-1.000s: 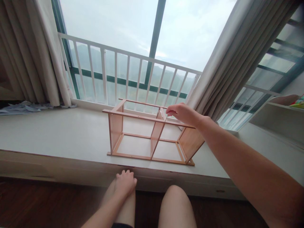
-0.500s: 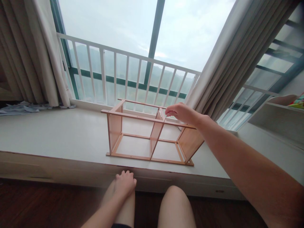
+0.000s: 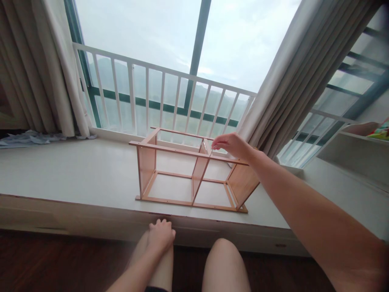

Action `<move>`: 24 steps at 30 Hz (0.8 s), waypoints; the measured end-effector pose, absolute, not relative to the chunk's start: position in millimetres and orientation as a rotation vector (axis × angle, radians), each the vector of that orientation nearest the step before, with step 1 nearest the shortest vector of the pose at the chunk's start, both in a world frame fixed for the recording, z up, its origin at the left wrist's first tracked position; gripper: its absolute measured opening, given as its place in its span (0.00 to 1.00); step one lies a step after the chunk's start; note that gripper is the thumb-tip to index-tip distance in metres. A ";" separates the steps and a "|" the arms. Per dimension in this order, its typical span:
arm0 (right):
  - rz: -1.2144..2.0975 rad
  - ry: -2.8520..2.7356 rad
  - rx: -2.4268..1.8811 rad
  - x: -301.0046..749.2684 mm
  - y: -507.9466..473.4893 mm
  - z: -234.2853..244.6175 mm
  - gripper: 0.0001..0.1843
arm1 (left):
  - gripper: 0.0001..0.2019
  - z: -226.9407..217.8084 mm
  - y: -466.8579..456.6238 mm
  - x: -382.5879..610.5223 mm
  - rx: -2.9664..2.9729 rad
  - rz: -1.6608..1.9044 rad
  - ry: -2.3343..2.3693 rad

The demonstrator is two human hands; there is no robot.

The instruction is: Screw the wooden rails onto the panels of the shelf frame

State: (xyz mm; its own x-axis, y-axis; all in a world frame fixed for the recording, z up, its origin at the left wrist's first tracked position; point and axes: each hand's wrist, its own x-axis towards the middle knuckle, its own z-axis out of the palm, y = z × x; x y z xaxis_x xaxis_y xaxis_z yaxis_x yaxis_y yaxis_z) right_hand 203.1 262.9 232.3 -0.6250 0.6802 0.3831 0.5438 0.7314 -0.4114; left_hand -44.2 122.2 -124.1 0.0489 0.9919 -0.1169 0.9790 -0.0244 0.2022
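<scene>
A wooden shelf frame (image 3: pixel 174 150) lies on its side on the white window ledge, with a middle panel (image 3: pixel 200 174) between its two end panels. Above the upper front rail, where that panel meets it, my right hand (image 3: pixel 229 145) is closed in a pinch. A thin metal tool, which looks like a hex key (image 3: pixel 212 151), points down from its fingertips to the rail. My left hand (image 3: pixel 161 234) rests on my left knee, fingers laid loosely over it and holding nothing.
Behind the frame stands a white railing (image 3: pixel 162 101) before the window. Curtains hang left (image 3: pixel 65 81) and right (image 3: pixel 282 81). Papers (image 3: pixel 36 138) lie at the ledge's far left. A white shelf unit (image 3: pixel 355 154) stands on the right. The ledge's front edge (image 3: pixel 91 206) runs before my knees.
My right hand has shifted very slightly at the same spot on the rail, and the forearm has dropped a little. The shelf frame and my left hand stay in place.
</scene>
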 end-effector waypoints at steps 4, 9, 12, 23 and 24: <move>0.360 -2.307 -0.953 204.2 258.0 224.7 0.11 | 0.17 -123.0 122.4 -43.3 2.079 0.077 2.015; 0.324 -2.309 -0.925 202.7 255.1 222.5 0.11 | 0.17 -117.9 121.8 -41.9 2.085 0.073 2.009; 0.346 -2.319 -0.915 201.4 255.4 223.5 0.11 | 0.18 -117.9 121.0 -40.1 2.092 0.057 2.010; 0.376 -2.320 -0.941 203.1 256.1 225.4 0.11 | 0.18 -124.6 124.0 -30.9 2.088 0.056 1.973; 0.388 -2.311 -0.944 203.5 257.8 224.8 0.11 | 0.18 -125.2 124.3 -29.9 2.091 0.059 1.974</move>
State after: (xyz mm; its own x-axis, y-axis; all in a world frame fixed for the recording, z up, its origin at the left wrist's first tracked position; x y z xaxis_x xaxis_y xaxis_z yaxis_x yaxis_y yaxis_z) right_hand 203.5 257.8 224.8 -0.5631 0.7097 0.4234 0.5327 0.7034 -0.4706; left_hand -29.9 124.3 -125.2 0.0733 0.9858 -0.1508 0.9751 -0.0391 0.2183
